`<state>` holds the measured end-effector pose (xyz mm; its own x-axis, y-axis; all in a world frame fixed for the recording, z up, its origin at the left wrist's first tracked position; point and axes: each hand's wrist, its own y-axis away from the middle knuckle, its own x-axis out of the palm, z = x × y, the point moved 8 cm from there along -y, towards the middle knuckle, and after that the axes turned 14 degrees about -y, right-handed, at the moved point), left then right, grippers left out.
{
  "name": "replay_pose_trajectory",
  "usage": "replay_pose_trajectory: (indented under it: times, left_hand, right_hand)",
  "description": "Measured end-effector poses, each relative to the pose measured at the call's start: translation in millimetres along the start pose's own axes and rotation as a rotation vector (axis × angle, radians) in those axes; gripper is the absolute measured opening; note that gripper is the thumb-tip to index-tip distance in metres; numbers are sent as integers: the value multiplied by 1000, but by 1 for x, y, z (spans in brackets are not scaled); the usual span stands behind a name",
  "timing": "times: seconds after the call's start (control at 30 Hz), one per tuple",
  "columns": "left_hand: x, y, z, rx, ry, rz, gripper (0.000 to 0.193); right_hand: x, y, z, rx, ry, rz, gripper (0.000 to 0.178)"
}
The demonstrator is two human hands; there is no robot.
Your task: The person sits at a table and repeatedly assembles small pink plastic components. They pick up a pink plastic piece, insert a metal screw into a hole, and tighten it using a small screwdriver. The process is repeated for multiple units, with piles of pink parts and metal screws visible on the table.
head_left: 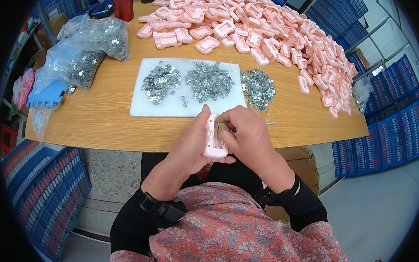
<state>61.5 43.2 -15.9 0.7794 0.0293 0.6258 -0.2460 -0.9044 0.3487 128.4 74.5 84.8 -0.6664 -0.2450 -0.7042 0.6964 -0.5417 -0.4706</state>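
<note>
My left hand is closed round a pale pink plastic casing, its thumb along the upper left side. The casing is held tilted over the table's near edge, with its hollow side up. My right hand presses its bent fingers into the casing's opening, and a tan wrap shows on one finger. Whatever those fingertips pinch is hidden. Just beyond the hands, a white foam sheet bears two heaps of small metal pieces, a left heap and a right heap. Another metal heap lies right beside the sheet.
A large pile of pink casings covers the table's back and right. Clear bags of metal parts and a blue foam piece sit at left. A red container stands behind them. Blue crates flank the table.
</note>
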Motion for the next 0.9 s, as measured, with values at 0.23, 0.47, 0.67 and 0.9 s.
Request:
replay_pose_trajectory:
  times: [0.23, 0.47, 0.67, 0.9]
  left_hand:
    - [-3, -8, 2, -64, 36, 43, 64]
    - [12, -9, -3, -46, -82, 233, 73]
    - [-1, 2, -14, 132, -294, -40, 52]
    - [8, 29, -44, 385, -1067, -143, 35]
  right_hand:
    - [-18, 3, 0, 45, -25, -17, 27]
    - [-8, 14, -51, 572, -729, 23, 27]
    - [4, 18, -55, 683, -1061, 40, 26]
    - [3, 31, -56, 692, -917, 20, 23]
